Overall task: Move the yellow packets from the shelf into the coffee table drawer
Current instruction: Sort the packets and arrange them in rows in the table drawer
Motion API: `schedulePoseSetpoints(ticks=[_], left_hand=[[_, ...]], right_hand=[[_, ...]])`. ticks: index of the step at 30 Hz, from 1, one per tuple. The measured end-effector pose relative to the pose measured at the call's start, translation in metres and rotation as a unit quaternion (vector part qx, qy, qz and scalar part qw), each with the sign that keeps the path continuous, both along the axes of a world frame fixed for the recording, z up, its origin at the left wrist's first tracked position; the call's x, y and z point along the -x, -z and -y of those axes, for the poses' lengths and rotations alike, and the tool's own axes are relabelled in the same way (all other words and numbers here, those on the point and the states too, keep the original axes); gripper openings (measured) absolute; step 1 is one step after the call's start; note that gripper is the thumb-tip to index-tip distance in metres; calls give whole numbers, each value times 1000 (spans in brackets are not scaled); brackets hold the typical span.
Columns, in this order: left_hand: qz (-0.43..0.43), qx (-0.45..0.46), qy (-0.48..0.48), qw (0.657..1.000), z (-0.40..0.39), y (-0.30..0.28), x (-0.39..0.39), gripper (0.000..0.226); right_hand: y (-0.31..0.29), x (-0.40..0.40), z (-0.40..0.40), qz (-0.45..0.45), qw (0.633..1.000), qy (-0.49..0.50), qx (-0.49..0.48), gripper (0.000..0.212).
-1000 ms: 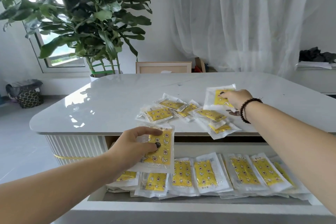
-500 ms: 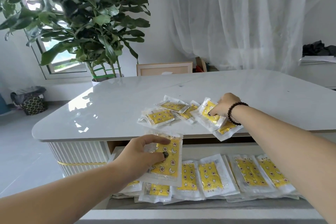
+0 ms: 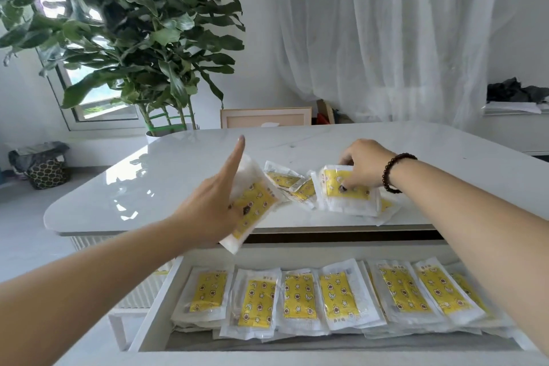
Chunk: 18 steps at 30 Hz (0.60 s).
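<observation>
My left hand (image 3: 214, 205) hovers over the table's front edge and pinches one yellow packet (image 3: 255, 205) under its thumb, index finger pointing straight up. My right hand (image 3: 367, 165), with a dark bead bracelet, grips a small stack of yellow packets (image 3: 347, 196) resting on the white tabletop (image 3: 148, 187). A few loose packets (image 3: 292, 184) lie between the two hands. Below, the open coffee table drawer (image 3: 297, 358) holds several yellow packets (image 3: 300, 296) laid side by side in a row, over others beneath.
A large potted plant (image 3: 142, 38) stands behind the table's left side. A framed board (image 3: 266, 117) leans behind the table, before white curtains (image 3: 386, 38). A patterned bag (image 3: 47, 172) sits on the floor at left. A side ledge (image 3: 514, 110) with dark items is at right.
My left hand rose from over the drawer to the table edge, still with a packet. My right hand pulled the loose packets together into a stack and grips it.
</observation>
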<state>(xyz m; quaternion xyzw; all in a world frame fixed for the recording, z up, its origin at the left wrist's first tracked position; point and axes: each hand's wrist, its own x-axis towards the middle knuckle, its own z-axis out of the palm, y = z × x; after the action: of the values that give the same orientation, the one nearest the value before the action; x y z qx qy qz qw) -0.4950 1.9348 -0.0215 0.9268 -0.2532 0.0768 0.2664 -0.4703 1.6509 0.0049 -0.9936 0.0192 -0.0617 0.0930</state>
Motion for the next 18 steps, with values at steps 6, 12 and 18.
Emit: schedulePoseSetpoints(ticks=[6, 12, 18], left_hand=[[119, -326, -29, 938, 21, -2, -28, 75], [124, -336, -43, 933, 23, 11, -43, 44], [149, -315, -44, 936, 10, 17, -29, 39]], right_hand=[[13, 5, -4, -75, 991, -27, 109, 46], [24, 2, -6, -67, 991, -33, 111, 43], [21, 7, -22, 1, 994, -87, 60, 25]])
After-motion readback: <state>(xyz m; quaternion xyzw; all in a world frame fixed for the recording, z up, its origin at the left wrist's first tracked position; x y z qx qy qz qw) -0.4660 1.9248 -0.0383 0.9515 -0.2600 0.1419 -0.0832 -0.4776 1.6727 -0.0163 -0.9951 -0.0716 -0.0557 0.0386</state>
